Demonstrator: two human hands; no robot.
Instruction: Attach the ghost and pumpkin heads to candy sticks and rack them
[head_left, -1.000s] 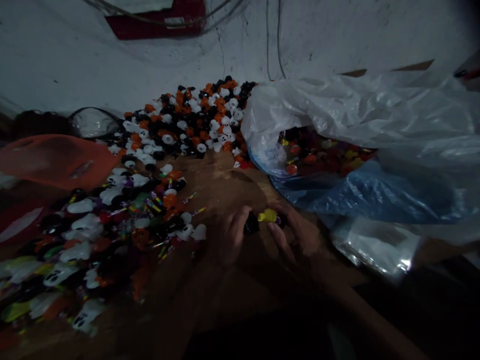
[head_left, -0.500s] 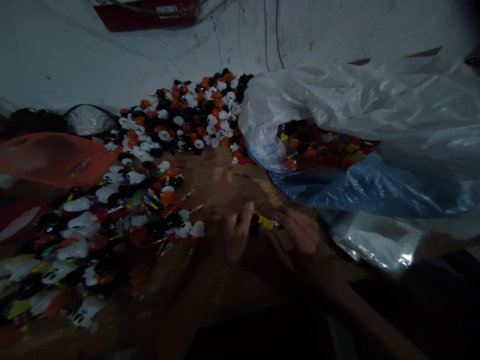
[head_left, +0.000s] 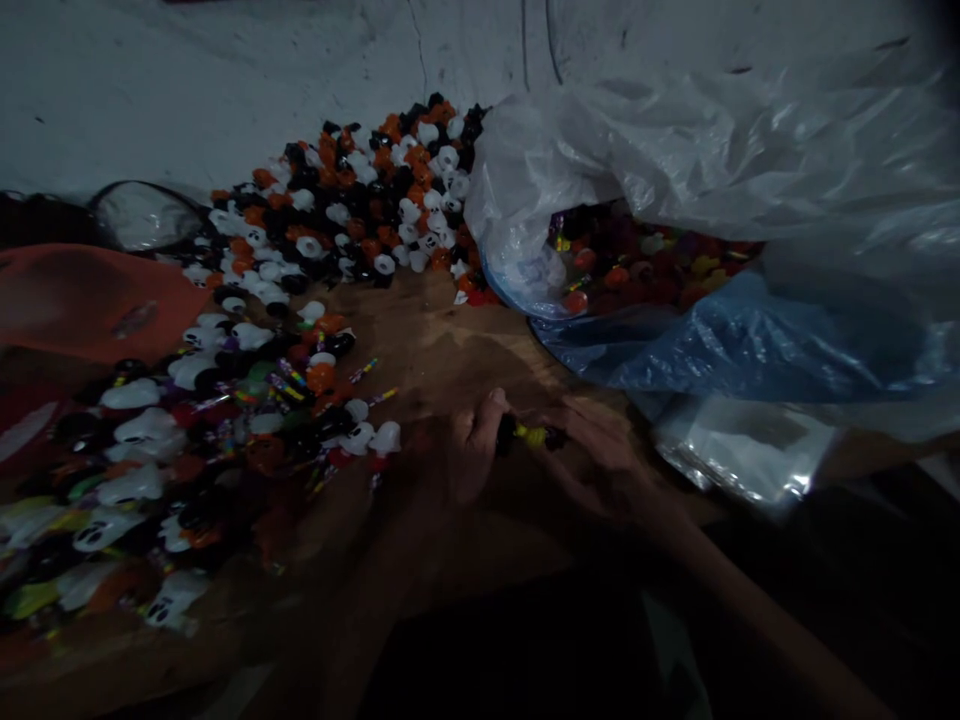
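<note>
Between my two hands, just above the brown tabletop, is a small plastic piece with a black end and a ribbed-looking yellow middle. My left hand is closed on the black end, thumb uppermost. From the other side, my right hand has its fingers bent in against the far end of the same piece. Dim light and the fingers hide its exact kind. Left of my hands spreads a pile of small plastic toys, with white ghost heads, orange and black pieces, and striped candy-coloured sticks.
At the back, a heap of white, orange and black toy heads rests near the wall. A large clear and blue plastic bag on the right holds red and yellow pieces. Shiny clear packets lie below it. Someone's orange sleeve shows at left.
My view has tilted down a little, so everything sits higher in it. Both hands stay on the piece; the right fingers have shifted slightly over it, covering more of the yellow part.
</note>
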